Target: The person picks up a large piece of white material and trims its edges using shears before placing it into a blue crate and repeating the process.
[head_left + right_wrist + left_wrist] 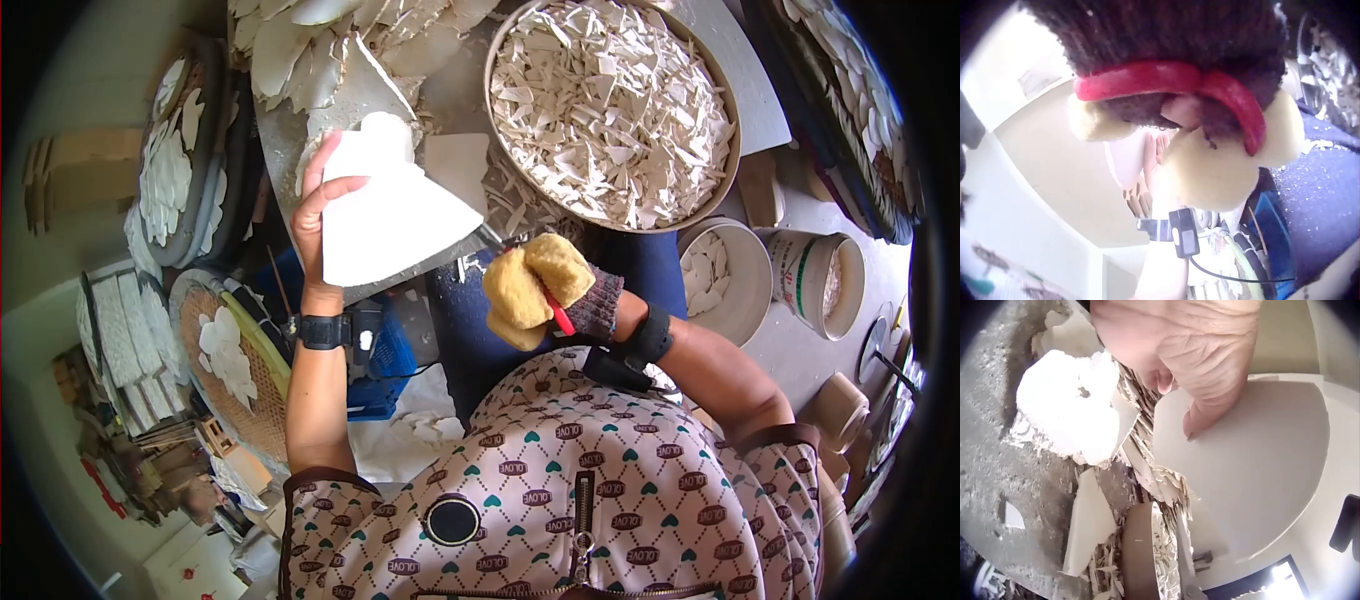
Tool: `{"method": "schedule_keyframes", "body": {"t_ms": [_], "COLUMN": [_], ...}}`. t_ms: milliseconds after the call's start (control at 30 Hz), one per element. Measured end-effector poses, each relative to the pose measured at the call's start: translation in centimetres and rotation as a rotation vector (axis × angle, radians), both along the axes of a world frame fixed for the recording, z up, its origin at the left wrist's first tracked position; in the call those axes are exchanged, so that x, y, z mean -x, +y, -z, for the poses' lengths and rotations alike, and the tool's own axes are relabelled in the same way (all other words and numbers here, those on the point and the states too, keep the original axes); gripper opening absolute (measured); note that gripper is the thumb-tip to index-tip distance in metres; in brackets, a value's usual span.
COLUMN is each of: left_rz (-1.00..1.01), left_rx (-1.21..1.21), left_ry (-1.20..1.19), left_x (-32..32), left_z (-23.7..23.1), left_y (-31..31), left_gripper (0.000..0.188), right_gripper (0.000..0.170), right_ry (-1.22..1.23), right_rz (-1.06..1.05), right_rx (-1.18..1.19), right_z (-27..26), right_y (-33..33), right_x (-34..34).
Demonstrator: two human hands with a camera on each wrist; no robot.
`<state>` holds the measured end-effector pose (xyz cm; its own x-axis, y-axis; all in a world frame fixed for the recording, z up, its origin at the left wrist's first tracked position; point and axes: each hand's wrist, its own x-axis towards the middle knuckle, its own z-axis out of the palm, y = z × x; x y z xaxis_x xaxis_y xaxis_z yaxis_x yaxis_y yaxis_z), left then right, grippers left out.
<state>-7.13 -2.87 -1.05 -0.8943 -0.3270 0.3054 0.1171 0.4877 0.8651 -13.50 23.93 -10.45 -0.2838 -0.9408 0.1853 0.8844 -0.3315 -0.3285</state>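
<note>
My left hand pinches a broad, flat white piece by its upper left edge, thumb on one face in the left wrist view. That piece has a curved outer edge and a notched side. My right hand wears a dark knit glove with yellow padding over the fingers, and grips red-handled shears. Their metal blades lie close to the white piece's edge at its lower right. Most of the right fingers are hidden by the padding.
A round tray heaped with white slivers stands on the grey worktop, beside larger pale flakes. Buckets with more white pieces stand at right. Woven trays sit at left, near a blue crate.
</note>
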Motion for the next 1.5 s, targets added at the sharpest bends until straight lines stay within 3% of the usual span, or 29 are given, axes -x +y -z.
{"method": "schedule_keyframes", "body": {"t_ms": [33, 67, 133, 267, 300, 333, 367, 467, 600, 767, 833, 933, 1033, 1100, 1133, 1200, 1233, 1333, 1433, 1467, 1500], "left_rz": [-0.052, -0.068, -0.374, -0.341, -0.335, -0.344, -0.34, -0.32, -0.304, -0.266, -0.227, -0.153, -0.083, -0.056, -0.023, 0.036, 0.072, -0.055, -0.489, -0.622, -0.605], "left_rx": [0.082, -0.02, -0.495, -0.832, -0.896, -0.882, -0.866, -0.804, -0.818, -0.786, -0.755, -0.742, -0.75, -0.754, -0.785, -0.841, -0.846, -0.642, -0.683, -0.637, -0.604], "left_ry": [0.023, 0.057, 0.057, 0.011, -0.005, 0.005, 0.002, 0.011, 0.012, 0.012, -0.024, -0.137, -0.234, -0.309, -0.369, -0.478, -0.517, -0.585, -0.016, 0.156, 0.14], "left_x": [-0.1, -0.4, -0.8, -1.5, -1.6, -1.7, -1.8, -2.0, -2.5, -2.7, -3.0, -3.8, -5.0, -5.8, -6.3, -7.5, -8.1, -10.8, -12.1, -12.1, -11.4], "left_z": [0.5, 1.3, 1.1, -0.6, -0.4, -0.3, -0.4, -0.3, 0.5, 0.0, -0.6, -1.8, -2.7, -3.1, -3.1, -3.2, -3.6, -3.4, -5.8, -7.4, -8.4], "left_y": [-0.3, -0.9, 0.4, 3.2, 3.8, 4.7, 5.6, 7.8, 9.1, 9.5, 9.0, 7.8, 7.2, 7.0, 6.6, 5.4, 4.8, -2.1, -10.8, -11.8, -11.2], "left_gripper": [0.017, 0.024, 0.021, 0.036, 0.04, 0.041, 0.042, 0.044, 0.046, 0.048, 0.049, 0.047, 0.044, 0.043, 0.043, 0.043, 0.044, 0.043, 0.039, 0.038, 0.037], "right_gripper": [0.035, 0.029, 0.02, 0.023, 0.024, 0.026, 0.031, 0.033, 0.031, 0.023, 0.019, 0.029, 0.033, 0.033, 0.033, 0.033, 0.032, 0.058, 0.037, 0.029, 0.028], "right_ry": [0.297, 0.315, 0.348, 0.364, 0.131, -0.103, -0.127, 0.151, 0.048, 0.253, -0.163, 0.319, 0.219, 0.347, 0.552, 0.396, 0.03, -0.073, -0.142, 0.015, -0.032], "right_rz": [0.189, 0.201, 0.218, 0.123, 0.022, -0.077, -0.087, -0.052, -0.056, -0.012, -0.073, 0.016, 0.089, 0.162, 0.167, 0.127, 0.075, -0.057, -0.158, -0.122, -0.141], "right_rx": [-0.028, -0.088, -0.207, -0.195, -0.169, -0.146, -0.109, -0.357, -0.344, -0.311, -0.404, -0.001, -0.349, -0.33, -0.428, -0.378, -0.233, -0.224, -0.185, -0.336, -0.407], "right_z": [0.9, 0.4, -0.8, 0.3, 0.0, -0.2, -0.4, -1.4, -2.0, -2.5, -3.0, 6.1, 3.8, 3.0, 0.4, 0.3, 2.2, 5.8, 1.6, -0.5, 0.0], "right_y": [-0.4, -0.5, -0.7, -0.4, -0.4, -0.4, -0.5, 0.4, 0.7, 1.6, 2.1, 2.6, 4.1, 3.8, 3.8, 3.7, 3.7, 5.4, 5.0, 4.9, 5.1], "right_x": [-0.2, 0.1, 0.5, 0.1, -0.3, -0.7, -1.2, -1.1, -1.0, -0.5, -1.0, 1.7, -0.8, -1.3, -0.9, -0.7, -1.1, -1.0, -1.5, -1.3, -1.7]}}
